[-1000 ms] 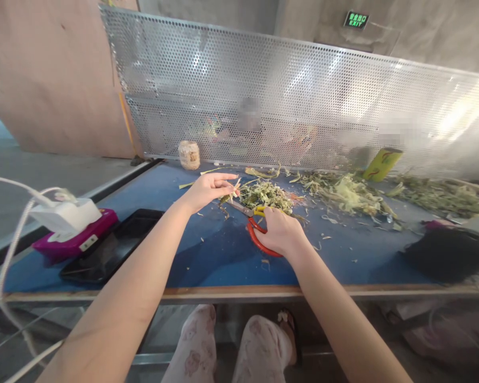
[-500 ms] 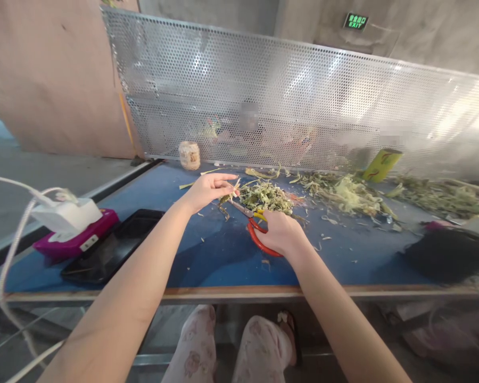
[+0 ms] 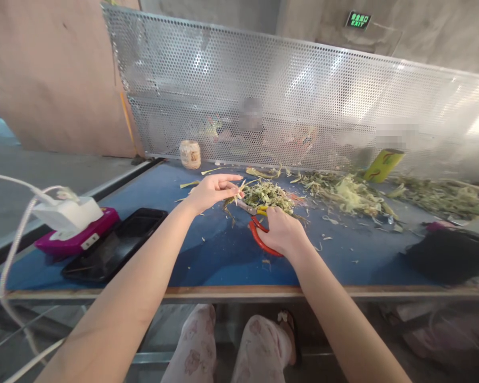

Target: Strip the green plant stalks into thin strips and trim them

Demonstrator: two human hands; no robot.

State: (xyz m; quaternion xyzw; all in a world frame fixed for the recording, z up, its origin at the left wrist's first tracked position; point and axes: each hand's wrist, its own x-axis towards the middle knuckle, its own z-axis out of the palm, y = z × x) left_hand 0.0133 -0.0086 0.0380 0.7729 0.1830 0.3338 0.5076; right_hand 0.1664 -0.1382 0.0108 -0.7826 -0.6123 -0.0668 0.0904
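Left hand (image 3: pixel 211 191): pinches leafy plant strands (image 3: pixel 229 203). Right hand (image 3: pixel 283 230): grips red-and-yellow-handled scissors (image 3: pixel 259 240), blades just beside the strands.

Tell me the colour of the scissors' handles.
The visible parts of the scissors' handles are red and yellow, showing best in the head view.

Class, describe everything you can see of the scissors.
The scissors have grey, metallic-looking blades and a red handle loop, with yellow showing above it. The right hand grips them over the blue table, blades pointing toward the plant piece in the left hand. Whether the tips touch it is unclear.
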